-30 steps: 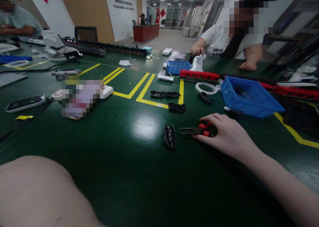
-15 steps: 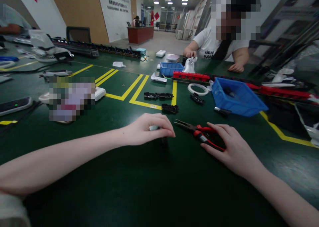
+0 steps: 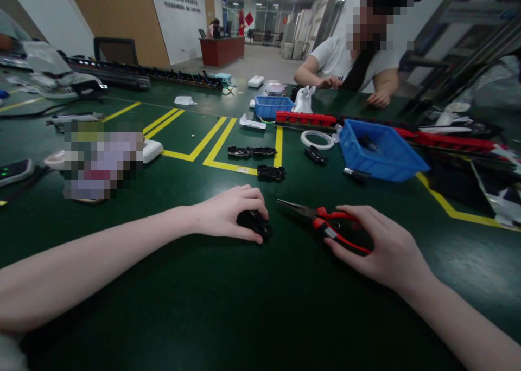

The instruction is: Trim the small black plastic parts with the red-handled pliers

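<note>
While the left hand (image 3: 228, 212) curls round a black part (image 3: 258, 225) near the centre of the frame, its thumb lies on the near side and its fingers come over the far side, so the grip looks closed, though the hand hides much of the part. Whether the part rests on the table (image 3: 244, 311) or is lifted, I cannot tell. Just right of it, the pliers (image 3: 319, 219) point up and left, apart from the part. The right hand (image 3: 378, 246) holds them by spread handles, fingers on one and thumb on the other; whether the tips meet is too small to tell. A good hold here, I judge, is a firm pinch that spares the part's thin edges, with fingertips back from the pliers' side and a light, even squeeze on the handles. Above, towards mid-frame, lie a second part (image 3: 271, 173) and a joined pair (image 3: 251, 152); right of these come the tape (image 3: 317, 139) and a blue bin (image 3: 386, 167), with a co-worker (image 3: 374, 67) at upper right
</note>
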Demonstrator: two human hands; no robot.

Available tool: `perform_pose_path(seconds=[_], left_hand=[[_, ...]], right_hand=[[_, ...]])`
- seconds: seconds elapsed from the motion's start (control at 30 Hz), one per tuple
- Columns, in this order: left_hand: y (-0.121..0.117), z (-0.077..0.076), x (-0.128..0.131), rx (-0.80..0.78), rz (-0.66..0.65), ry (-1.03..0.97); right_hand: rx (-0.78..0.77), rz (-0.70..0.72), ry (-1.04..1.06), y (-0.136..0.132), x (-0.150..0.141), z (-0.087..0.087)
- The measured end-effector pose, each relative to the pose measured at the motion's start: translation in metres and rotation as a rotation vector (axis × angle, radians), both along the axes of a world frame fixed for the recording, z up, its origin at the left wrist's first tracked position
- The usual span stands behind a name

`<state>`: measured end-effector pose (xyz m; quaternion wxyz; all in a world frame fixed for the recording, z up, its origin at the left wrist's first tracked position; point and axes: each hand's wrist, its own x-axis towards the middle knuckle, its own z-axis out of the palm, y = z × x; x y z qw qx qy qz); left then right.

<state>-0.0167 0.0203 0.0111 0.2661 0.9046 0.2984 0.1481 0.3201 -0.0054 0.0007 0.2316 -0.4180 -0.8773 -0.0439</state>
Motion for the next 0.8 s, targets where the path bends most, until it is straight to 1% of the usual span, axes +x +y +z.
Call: perform_pose_path(seconds=[0.1, 0.17, 0.23, 0.33, 0.5, 0.6, 0.67, 0.8], left_hand=[[0.001, -0.002, 0.001, -0.04, 0.042, -0.014], [0.002, -0.003, 0.001, -0.046, 0.054, -0.023], [0.002, -0.003, 0.001, -0.042, 0.049, -0.031], [0.002, -0.002, -0.001, -0.057, 0.029, -0.037], [0.006, 0.002, -0.009, -0.088, -0.014, -0.024], [0.008, 0.003, -0.013, -0.08, -0.047, 0.002], [0.009, 0.003, -0.013, -0.06, -0.051, 0.01], [0.009, 0.001, -0.01, -0.005, 0.015, 0.006]], right_hand=[[0.107, 0.055, 0.017, -0.004, -0.003, 0.001], [0.138, 0.086, 0.016, -0.007, -0.007, 0.002], [0.127, 0.086, 0.016, -0.01, -0.011, 0.002], [0.104, 0.049, 0.021, -0.011, -0.015, 0.003], [0.083, 0.002, 0.056, -0.011, -0.015, 0.005], [0.032, -0.02, 0.098, -0.011, -0.015, 0.006], [-0.037, -0.05, 0.138, -0.013, -0.016, 0.007], [-0.202, -0.1, 0.242, -0.017, -0.019, 0.009]])
